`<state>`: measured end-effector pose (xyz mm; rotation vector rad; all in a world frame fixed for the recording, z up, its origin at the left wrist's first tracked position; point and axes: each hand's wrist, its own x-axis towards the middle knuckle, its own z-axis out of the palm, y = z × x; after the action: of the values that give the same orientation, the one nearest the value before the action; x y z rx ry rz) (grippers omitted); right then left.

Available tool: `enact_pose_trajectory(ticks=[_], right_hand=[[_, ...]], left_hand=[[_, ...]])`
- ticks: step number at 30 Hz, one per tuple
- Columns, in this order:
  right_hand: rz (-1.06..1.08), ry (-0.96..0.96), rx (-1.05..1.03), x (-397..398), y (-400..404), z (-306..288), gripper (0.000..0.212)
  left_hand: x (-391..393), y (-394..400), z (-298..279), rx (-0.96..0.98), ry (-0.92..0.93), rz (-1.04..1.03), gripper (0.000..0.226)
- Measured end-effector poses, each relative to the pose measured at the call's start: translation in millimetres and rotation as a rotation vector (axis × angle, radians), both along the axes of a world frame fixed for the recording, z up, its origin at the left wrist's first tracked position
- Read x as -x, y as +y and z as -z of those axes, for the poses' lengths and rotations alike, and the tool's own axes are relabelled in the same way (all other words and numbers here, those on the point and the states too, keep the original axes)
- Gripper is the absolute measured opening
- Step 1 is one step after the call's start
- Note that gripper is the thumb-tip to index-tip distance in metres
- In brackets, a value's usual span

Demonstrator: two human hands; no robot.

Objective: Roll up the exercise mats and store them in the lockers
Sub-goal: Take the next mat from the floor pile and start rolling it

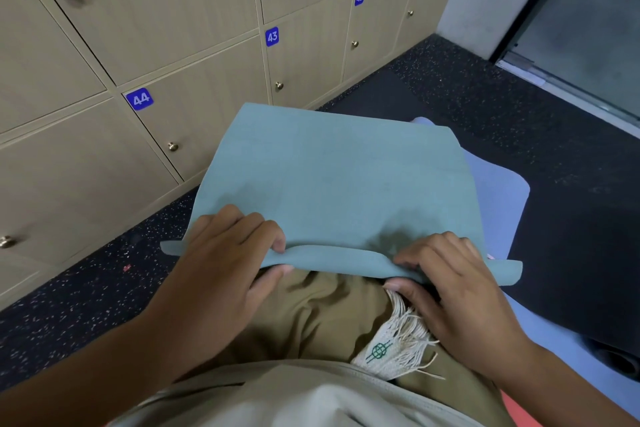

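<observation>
**Starting the first turn of the green mat**

Going left to right: beyond and to the left of our grip runs the bank of lockers [194,135], doors shut, numbers 44, 43, 42 and 41 showing, the row standing on the speckled dark floor [69,295].

Our left hand [221,260] pinches the near edge of the green mat [332,184], fingers curled over the top of the fold and thumb tucked under it. Our right hand [453,291] does the same a little further along that edge, fingers over, thumb beneath. Between the two grips the edge is turned up into a shallow lip; past each hand a short corner of mat sticks out flat.

The mat runs straight away from our grip, its long axis pointing forward and slightly right. The folded edge lies crosswise, spanning both hands, so both are equally near it. It rests on a blue mat [498,191], which shows beyond our right grip, with a black mat [571,253] further right.

We judge the rolling has only begun: the roll must travel forward, away from us, with both hands advancing evenly so the tube stays square.
</observation>
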<state>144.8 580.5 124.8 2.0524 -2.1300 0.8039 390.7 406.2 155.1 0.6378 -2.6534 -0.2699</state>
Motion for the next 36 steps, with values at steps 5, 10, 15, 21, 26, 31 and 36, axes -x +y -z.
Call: enact_pose_trajectory(ticks=[5,10,15,21,26,31,36], right_hand=[[0.032,-0.065,-0.021,-2.0,-1.8,-1.3,0.028],[0.064,-0.083,-0.018,-0.1,-5.8,-6.0,0.027],[0.066,-0.084,-0.012,1.0,-7.1,-3.8,0.031],[0.091,-0.018,0.05,-0.1,-9.5,0.8,0.043],[0.123,-0.041,0.056,1.3,-13.6,2.1,0.045],[0.226,-0.288,-0.019,5.5,-21.6,-6.4,0.04],[0.356,-0.338,-0.138,9.5,-28.4,-9.6,0.051]], left_hand=[[6.8,-6.3,-3.8,-0.105,-0.047,-0.061,0.02],[16.6,-17.9,-19.3,-0.122,-0.046,-0.029,0.015],[17.5,-16.3,-16.4,0.069,-0.095,0.098,0.024],[11.2,-15.7,-0.3,0.156,-0.099,0.129,0.033],[7.1,-19.4,10.4,-0.007,-0.085,0.088,0.031],[11.3,-25.2,11.3,-0.272,-0.101,-0.131,0.027],[19.7,-28.2,8.7,-0.321,0.02,-0.191,0.033]])
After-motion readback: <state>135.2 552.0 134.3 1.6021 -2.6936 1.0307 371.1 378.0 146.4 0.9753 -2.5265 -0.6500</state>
